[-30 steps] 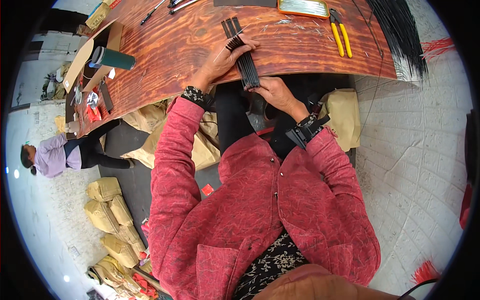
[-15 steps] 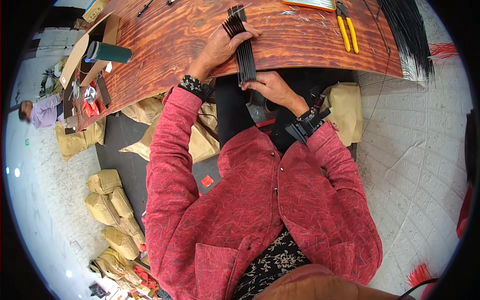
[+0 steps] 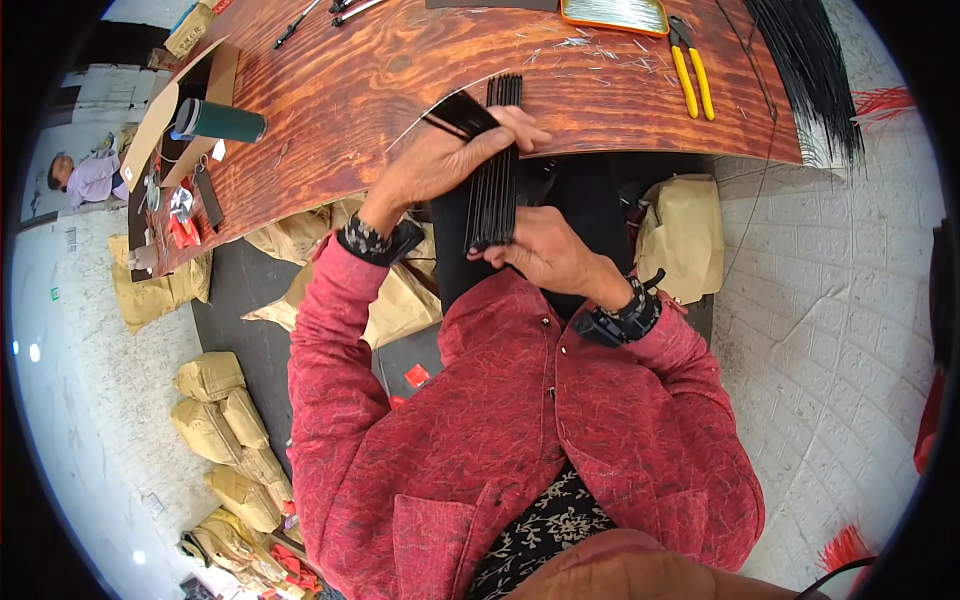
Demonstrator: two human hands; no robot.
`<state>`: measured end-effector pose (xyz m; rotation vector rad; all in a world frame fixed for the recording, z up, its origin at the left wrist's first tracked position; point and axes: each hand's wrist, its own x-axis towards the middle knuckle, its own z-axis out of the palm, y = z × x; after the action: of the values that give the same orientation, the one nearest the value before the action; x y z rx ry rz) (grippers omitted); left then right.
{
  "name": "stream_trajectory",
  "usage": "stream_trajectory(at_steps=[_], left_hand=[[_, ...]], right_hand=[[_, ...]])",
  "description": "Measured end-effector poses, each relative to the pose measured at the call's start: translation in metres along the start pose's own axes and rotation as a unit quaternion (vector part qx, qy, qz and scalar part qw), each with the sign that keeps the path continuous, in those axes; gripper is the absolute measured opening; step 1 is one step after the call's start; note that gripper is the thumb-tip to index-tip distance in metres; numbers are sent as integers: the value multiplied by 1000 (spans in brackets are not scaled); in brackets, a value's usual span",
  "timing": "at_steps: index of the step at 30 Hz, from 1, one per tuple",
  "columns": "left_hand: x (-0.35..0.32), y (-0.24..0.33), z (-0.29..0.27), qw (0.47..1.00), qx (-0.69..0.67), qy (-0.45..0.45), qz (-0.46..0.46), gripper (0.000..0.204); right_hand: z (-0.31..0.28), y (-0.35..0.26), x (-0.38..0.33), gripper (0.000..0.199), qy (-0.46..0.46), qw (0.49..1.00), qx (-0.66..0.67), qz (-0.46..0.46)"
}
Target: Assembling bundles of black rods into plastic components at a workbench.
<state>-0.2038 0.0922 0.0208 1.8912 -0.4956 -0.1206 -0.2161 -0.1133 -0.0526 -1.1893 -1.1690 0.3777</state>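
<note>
A brown wooden table [image 3: 330,120] is the landmark here; the bundle of black rods [image 3: 492,200], slim and laid side by side, crosses the table's near edge, its far tips over the tabletop and its lower end out past that edge, above the person's lap; the left hand [image 3: 460,158], at the table's near edge, grips the bundle partway up, thumb across the front and fingers curled behind, and a second, shorter-looking fan of black rods [image 3: 462,113] juts from the same grasp, slanting up to the left over the tabletop; a thin pale strand [image 3: 407,131] slants beside that fan; the right hand [image 3: 548,250], off the table's near edge, pinches the bundle's lower end between thumb and bent fingers; toward the table's far edge sits an orange-rimmed tray [image 3: 610,27] holding thin pale pins, with loose pins [image 3: 577,42] scattered on the wood just nearer; yellow-handled pliers [image 3: 690,75] lie right of those; black bristles [image 3: 800,75] spread over the table's right end; at its left end are a green tumbler [image 3: 228,121] and an open cardboard box [image 3: 222,70]; a brown paper bag [image 3: 685,240] stands below the table's near edge, to the right.
</note>
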Motion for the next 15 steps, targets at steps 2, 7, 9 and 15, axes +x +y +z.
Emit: stream_trajectory(at_steps=[2, 7, 9, 15], left_hand=[[-3, 9, 4, 1000, -23, -14, 8, 27], [-2, 17, 2, 999, 8, -31, -8, 38], [-1, 20, 2, 999, 1, -33, -22, 43], [8, 28, -2, 996, -77, -8, -45, 51]], right_hand=[[-1, -8, 2, 26, -10, 1000, -15, -8], [-3, -20, 1, 31, -7, 1000, 6, -14], [-6, -27, 3, 32, 6, 999, 32, -10], [-18, -48, 21, 35, 68, 992, 107, 19]])
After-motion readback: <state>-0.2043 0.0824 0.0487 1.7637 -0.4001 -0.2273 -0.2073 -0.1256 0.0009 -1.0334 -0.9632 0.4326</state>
